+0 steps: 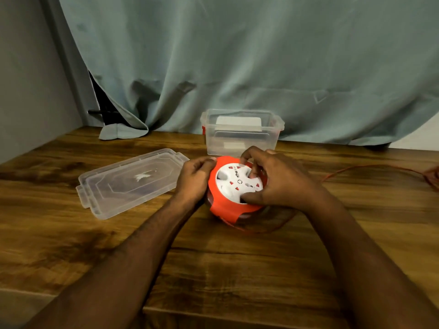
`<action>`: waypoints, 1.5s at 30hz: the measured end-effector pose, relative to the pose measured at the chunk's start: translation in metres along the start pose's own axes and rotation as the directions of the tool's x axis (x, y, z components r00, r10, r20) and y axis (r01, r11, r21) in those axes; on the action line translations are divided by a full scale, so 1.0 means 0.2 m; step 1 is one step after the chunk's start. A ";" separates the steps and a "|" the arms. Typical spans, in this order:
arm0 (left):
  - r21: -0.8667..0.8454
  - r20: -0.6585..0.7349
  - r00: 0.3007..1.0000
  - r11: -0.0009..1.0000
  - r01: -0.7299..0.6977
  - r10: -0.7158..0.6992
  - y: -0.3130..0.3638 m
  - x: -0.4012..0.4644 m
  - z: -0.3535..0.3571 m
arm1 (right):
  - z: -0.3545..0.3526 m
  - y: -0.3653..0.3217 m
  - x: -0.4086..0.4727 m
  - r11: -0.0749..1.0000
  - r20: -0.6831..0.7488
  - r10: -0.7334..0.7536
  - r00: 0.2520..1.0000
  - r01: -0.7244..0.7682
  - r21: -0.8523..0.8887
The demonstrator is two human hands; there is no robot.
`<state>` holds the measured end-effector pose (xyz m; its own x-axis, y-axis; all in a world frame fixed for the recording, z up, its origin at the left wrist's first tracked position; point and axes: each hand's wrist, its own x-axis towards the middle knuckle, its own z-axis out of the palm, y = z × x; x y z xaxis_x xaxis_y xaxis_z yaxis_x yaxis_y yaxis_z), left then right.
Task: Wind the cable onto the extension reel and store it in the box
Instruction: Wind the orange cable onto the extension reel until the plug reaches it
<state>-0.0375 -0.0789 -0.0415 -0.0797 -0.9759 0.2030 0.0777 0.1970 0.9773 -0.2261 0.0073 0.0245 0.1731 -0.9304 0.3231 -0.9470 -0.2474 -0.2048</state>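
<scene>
My left hand (pixel 194 179) grips the red rim of the reel (pixel 234 188) on the table (pixel 213 269), my right hand (pixel 275 181) curls over its white face, the cable (pixel 356 168) trailing right, the box (pixel 241 131) open behind.

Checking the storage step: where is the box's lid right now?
In the head view the clear lid lies flat on the wooden table, off the box, left of the reel and beside the left hand.

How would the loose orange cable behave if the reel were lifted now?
The orange cable looks thin and floppy, lying in loose curves, so it would probably trail and drag across the table. The reel looks rigid.
</scene>
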 end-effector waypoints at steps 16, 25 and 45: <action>0.199 -0.020 0.983 0.964 -0.177 0.184 0.02 -0.05 0.01 | 0.09 -0.09 0.02 0.998 -0.160 0.024 0.987 -0.015 0.058; 0.225 0.000 0.983 0.958 -0.180 0.185 0.02 -0.06 0.00 | -0.02 0.01 -0.02 0.997 -0.036 -0.028 0.999 0.031 0.077; 0.224 -0.012 0.979 0.955 -0.196 0.204 0.02 -0.06 0.01 | 0.10 -0.11 0.04 0.993 -0.167 0.030 0.985 -0.048 -0.105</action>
<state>-0.0382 -0.0662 -0.0403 -0.0505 -0.9161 0.3976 -0.1328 0.4008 0.9065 -0.1991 0.0005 0.0130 0.0965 -0.8790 0.4669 -0.9775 -0.1722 -0.1221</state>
